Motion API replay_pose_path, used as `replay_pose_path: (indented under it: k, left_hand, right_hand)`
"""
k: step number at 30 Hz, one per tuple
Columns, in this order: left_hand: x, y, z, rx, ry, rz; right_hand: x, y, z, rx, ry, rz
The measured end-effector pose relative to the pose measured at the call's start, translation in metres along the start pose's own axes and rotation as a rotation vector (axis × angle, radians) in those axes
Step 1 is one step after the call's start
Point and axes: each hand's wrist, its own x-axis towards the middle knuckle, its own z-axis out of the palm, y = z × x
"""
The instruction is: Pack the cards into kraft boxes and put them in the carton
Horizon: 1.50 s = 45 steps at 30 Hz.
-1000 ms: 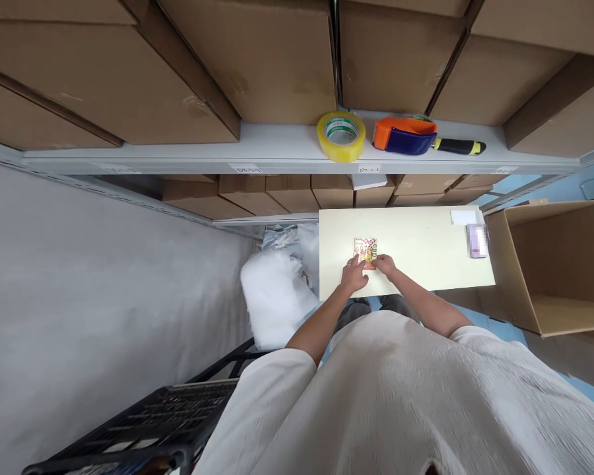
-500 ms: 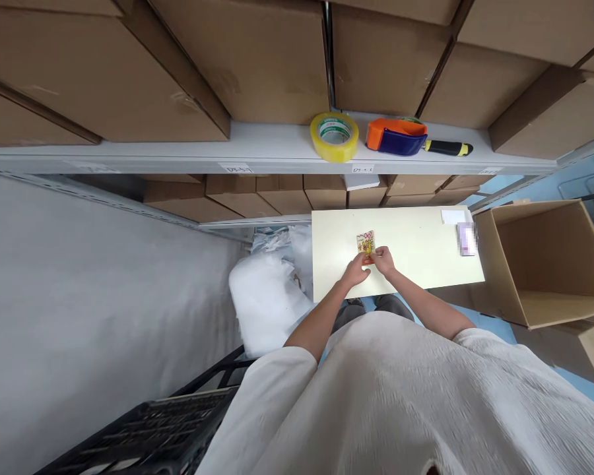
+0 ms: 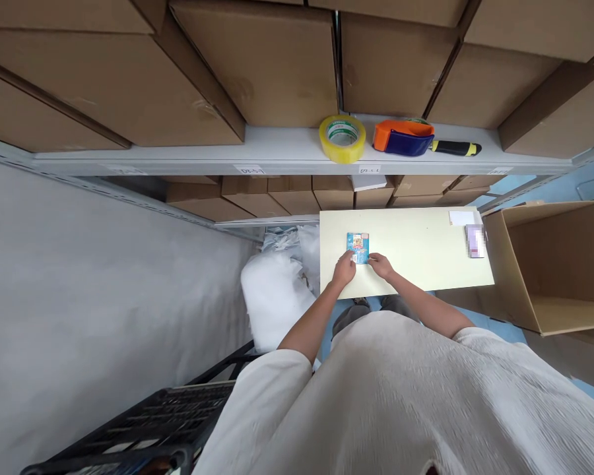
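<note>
A flat, rectangular blue packet (image 3: 358,248), its printed face up with a small colourful picture in the middle, is at the left part of a smooth, pale cream rectangular surface (image 3: 416,244). The left hand (image 3: 345,268) pinches its lower left corner and the right hand (image 3: 379,265) its lower right edge, the fingers of both closed on it. Both bare forearms reach forward from loose sleeves of crinkled white fabric and angle inward to meet at the packet, palms mostly down. At the surface's right end lie a white slip of paper (image 3: 462,218) and a small purple box (image 3: 475,241), with an open cardboard carton (image 3: 564,264) just beyond. Ahead, a grey metal shelf (image 3: 282,144) bears plain brown boxes (image 3: 257,66), a round yellow tape roll (image 3: 342,156) and an orange-and-navy plastic tape dispenser (image 3: 404,137). Soft white packing material (image 3: 272,303) bulges at left.
</note>
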Motion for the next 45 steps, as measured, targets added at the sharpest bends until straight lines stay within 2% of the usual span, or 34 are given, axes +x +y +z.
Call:
replay_pose_path:
  k: [4,9,13,17,19,23,25,27,29,31,33,36,38,40,45]
  left_hand:
    - [-0.003,-0.003,0.009,0.093,-0.094,-0.006]
    - [-0.002,-0.005,0.015,0.076,-0.141,0.008]
    - [0.000,-0.006,0.017,0.018,-0.181,0.032]
    - [0.002,-0.002,0.022,-0.051,-0.199,0.045]
    - [0.003,0.004,0.027,-0.084,-0.207,0.058]
    - [0.007,0.026,0.045,-0.179,-0.250,0.062]
    - [0.009,0.041,0.053,-0.248,-0.262,0.039]
    - [0.012,0.054,0.056,-0.329,-0.221,0.025]
    - [0.015,0.061,0.053,-0.392,-0.131,0.009]
    - [0.017,0.060,0.043,-0.415,-0.032,-0.035]
    - [0.018,0.051,0.031,-0.405,0.044,-0.094]
    - [0.018,0.032,0.016,-0.351,0.087,-0.175]
    - [0.016,0.020,0.011,-0.271,0.076,-0.193]
    - [0.011,0.011,0.011,-0.149,0.050,-0.142]
    - [-0.013,0.001,0.022,0.219,-0.163,0.183]
  right_hand:
    - [0.004,0.003,0.004,0.003,-0.031,-0.022]
    - [0.004,0.002,0.005,0.105,-0.028,-0.009]
    - [0.001,0.002,-0.006,0.201,0.005,0.046]
    - [-0.003,0.003,-0.020,0.179,0.034,0.100]
    - [-0.004,0.004,-0.025,0.153,0.084,0.121]
    - [-0.007,0.005,-0.035,0.068,0.268,0.154]
    - [-0.008,0.005,-0.041,0.011,0.360,0.136]
    - [-0.009,0.002,-0.045,-0.018,0.422,0.064]
    - [-0.009,-0.003,-0.044,-0.003,0.385,-0.037]
    - [-0.008,-0.008,-0.039,0.005,0.260,-0.115]
    - [-0.007,-0.013,-0.030,-0.034,0.132,-0.166]
    - [-0.006,-0.015,-0.015,-0.160,0.040,-0.199]
    - [-0.007,-0.012,-0.008,-0.263,0.004,-0.207]
    - [-0.010,-0.009,-0.004,-0.386,-0.032,-0.221]
    - [-0.024,0.002,-0.010,-0.709,-0.166,-0.238]
